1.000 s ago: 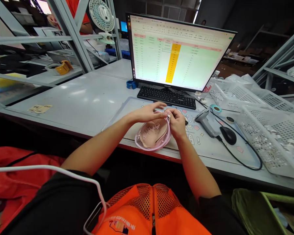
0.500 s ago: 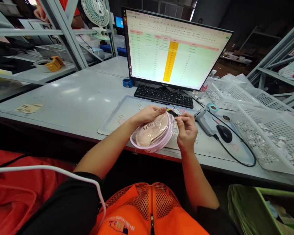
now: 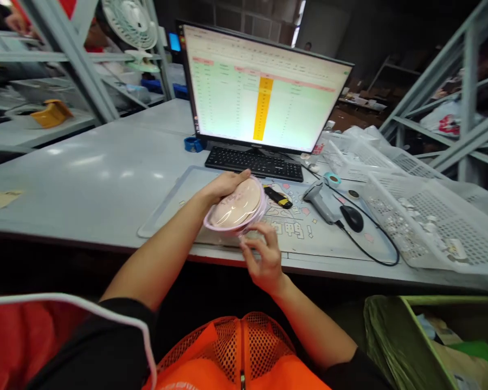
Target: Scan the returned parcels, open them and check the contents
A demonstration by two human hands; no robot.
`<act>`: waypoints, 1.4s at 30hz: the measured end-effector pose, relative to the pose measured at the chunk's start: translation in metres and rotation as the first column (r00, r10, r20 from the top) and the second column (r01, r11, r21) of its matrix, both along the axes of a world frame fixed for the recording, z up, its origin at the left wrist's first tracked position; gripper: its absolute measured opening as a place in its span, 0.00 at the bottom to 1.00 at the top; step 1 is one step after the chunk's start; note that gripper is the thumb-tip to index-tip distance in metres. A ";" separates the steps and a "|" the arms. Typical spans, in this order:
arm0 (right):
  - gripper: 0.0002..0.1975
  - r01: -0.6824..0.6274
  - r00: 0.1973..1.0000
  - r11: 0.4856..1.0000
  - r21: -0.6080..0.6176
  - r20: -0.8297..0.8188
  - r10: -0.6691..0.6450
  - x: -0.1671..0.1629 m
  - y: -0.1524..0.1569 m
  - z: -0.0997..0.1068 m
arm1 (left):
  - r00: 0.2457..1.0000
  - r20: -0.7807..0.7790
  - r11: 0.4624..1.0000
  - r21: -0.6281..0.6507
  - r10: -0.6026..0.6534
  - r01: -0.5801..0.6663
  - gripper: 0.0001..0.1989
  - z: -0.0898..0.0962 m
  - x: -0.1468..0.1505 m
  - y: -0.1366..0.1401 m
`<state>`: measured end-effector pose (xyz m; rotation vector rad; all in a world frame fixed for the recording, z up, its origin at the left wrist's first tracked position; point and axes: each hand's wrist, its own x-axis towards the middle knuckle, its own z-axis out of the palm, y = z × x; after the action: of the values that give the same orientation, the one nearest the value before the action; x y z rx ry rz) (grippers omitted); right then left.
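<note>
A grey counter (image 3: 106, 162) stretches across the view, with a monitor (image 3: 228, 97) standing toward its far side, the screen lit with a table that has one orange column. At the right end sits a white basket (image 3: 467, 216) with small white items in it. A pale printed mat (image 3: 166, 211) lies in front of the monitor, and a black keyboard (image 3: 254, 162) rests between the two.

The left hand (image 3: 226, 185) grips the far left side of a clear pouch (image 3: 236, 208), thumb on top. The right hand (image 3: 266, 262) is curled, its thumb and forefinger pinching at the pouch's near edge; the bit between the fingertips is too blurred to name. The pouch is oval with a pink rim and flat beige pieces inside, held over the near part of the mat. Its long axis slants from near left to far right, the far-right end pointing toward the keyboard, and its clear face is turned up to the wearer.

Right of the pouch lie a grey scanner (image 3: 320, 205), a black mouse (image 3: 352, 218), a black-and-yellow tool (image 3: 278, 197) and a blue-edged roll (image 3: 337, 183).
</note>
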<state>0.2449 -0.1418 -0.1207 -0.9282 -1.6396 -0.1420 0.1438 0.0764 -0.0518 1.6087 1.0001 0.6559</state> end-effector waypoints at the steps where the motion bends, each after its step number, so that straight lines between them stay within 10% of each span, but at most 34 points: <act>1: 0.06 -0.057 0.997 0.998 -0.032 0.045 0.058 0.008 -0.003 -0.002 | 0.995 -0.094 0.999 0.035 -0.034 0.038 0.38 0.000 -0.004 0.002; 4: 0.02 -0.153 0.979 0.979 -0.136 0.115 0.169 0.049 -0.006 0.002 | 0.917 -0.361 0.946 0.200 -0.169 0.253 0.36 -0.002 -0.011 0.011; 8: 0.07 0.186 0.982 0.945 -0.269 0.080 -0.171 0.149 0.015 0.038 | 0.760 -0.540 0.819 0.205 -0.362 0.536 0.31 -0.013 0.001 0.020; 14: 0.13 0.728 0.632 0.336 -0.598 0.396 -0.666 0.299 0.086 0.092 | 0.683 -0.583 0.699 0.255 -0.440 0.668 0.29 -0.023 0.040 0.016; 19: 0.10 0.743 0.572 0.145 -0.654 0.506 -0.646 0.333 0.112 0.091 | 0.791 -0.497 0.737 0.370 -0.357 0.565 0.32 -0.022 0.041 0.037; 28: 0.14 0.587 0.786 0.531 -0.611 0.588 -0.193 0.187 0.187 0.075 | 0.869 -0.472 0.765 0.613 0.151 0.200 0.21 -0.042 0.014 0.106; 42: 0.20 0.629 0.691 0.518 -0.580 0.723 -0.029 0.092 0.271 0.030 | 0.870 -0.430 0.735 0.666 0.242 0.125 0.16 -0.078 0.008 0.106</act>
<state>0.3369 0.1290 -0.0904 -2.1533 -2.1629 0.0343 0.1519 0.1827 -0.1294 2.5028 1.2703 0.7179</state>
